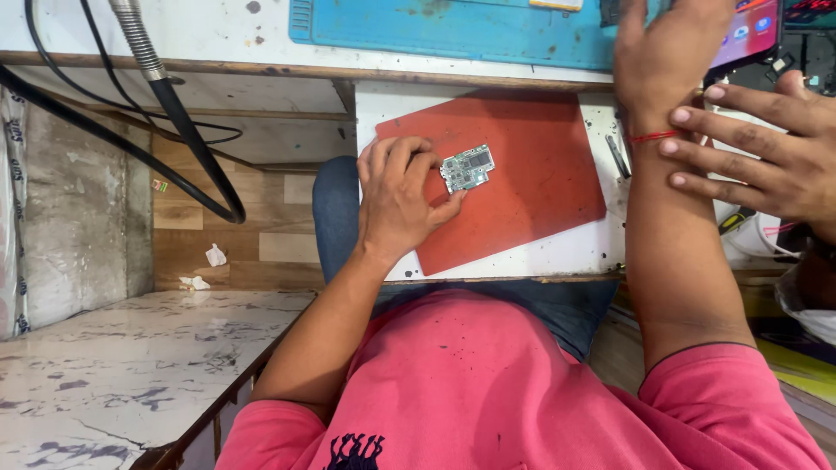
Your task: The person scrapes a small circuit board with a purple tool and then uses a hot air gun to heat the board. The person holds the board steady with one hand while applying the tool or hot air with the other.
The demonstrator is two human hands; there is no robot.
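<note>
The left hand (396, 196) lies nearest, curled on the red mat (531, 174). Its fingers (416, 157) and thumb pinch the left edge of a small green circuit board (468, 168), which lies just right of them, long axis roughly left-right. The right hand (666, 52) reaches farther up the surface (522, 252), open and flat, over a phone (747, 30). Another person's hand (766, 148) touches its wrist.

Open room is left over the red mat (540, 174) right of the circuit board (468, 168). The right edge is blocked by another person's hand (766, 152) and a black tool (617, 157).
</note>
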